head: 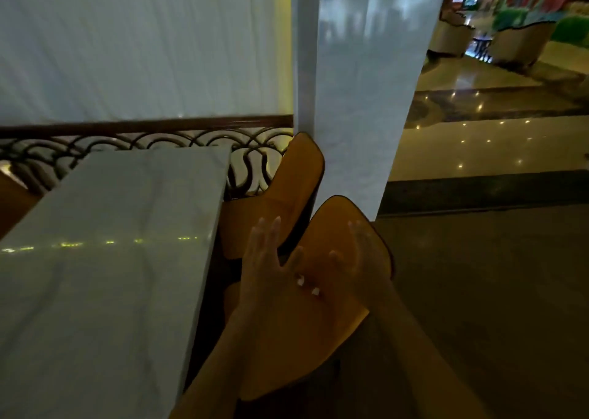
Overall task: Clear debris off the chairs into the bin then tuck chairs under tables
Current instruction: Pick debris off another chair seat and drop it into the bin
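Meanwhile, a person is reaching both hands over the nearer of 2 mustard-yellow chairs [306, 316] beside a pale table [105, 259], the left hand [267, 269] with fingers spread wide and holding nothing, the right hand [353, 256] likewise open near the chair back, while 2 small white scraps [307, 286] are lying on the seat between them. A careless sweep is likely to be flicking those scraps onto the dark floor rather than into a bin, and no bin is showing anywhere. Motion blur and dim light are making the scraps' material impossible to tell, and the chair legs are hidden.
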### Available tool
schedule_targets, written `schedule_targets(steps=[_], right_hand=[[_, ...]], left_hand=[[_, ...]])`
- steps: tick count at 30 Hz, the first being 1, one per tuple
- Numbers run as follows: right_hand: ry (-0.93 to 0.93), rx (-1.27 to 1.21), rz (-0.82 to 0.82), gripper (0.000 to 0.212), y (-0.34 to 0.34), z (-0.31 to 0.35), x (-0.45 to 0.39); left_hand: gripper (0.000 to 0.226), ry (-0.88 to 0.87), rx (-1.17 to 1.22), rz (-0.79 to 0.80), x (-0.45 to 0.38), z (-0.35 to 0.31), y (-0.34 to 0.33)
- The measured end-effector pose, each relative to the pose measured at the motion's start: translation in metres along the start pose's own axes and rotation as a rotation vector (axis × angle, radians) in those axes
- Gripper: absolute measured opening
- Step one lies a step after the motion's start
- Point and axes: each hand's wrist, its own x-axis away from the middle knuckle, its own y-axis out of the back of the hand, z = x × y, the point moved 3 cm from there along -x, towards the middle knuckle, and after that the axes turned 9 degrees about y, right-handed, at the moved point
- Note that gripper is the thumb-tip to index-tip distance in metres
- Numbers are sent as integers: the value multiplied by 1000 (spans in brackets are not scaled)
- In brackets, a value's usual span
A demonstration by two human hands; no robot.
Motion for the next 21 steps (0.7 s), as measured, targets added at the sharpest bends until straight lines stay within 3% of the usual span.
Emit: schedule_targets(steps=[3, 8, 21], right_hand=[[-54, -60, 100, 82, -19, -19, -20], [-167, -123, 101, 74, -61, -44, -64], [-807, -363, 73, 68, -203, -155, -115]], left_hand=[[89, 64, -38, 37, -22, 13, -15], [77, 139, 60, 89, -73, 47, -46], [66, 556, 200, 386, -180, 176, -175]])
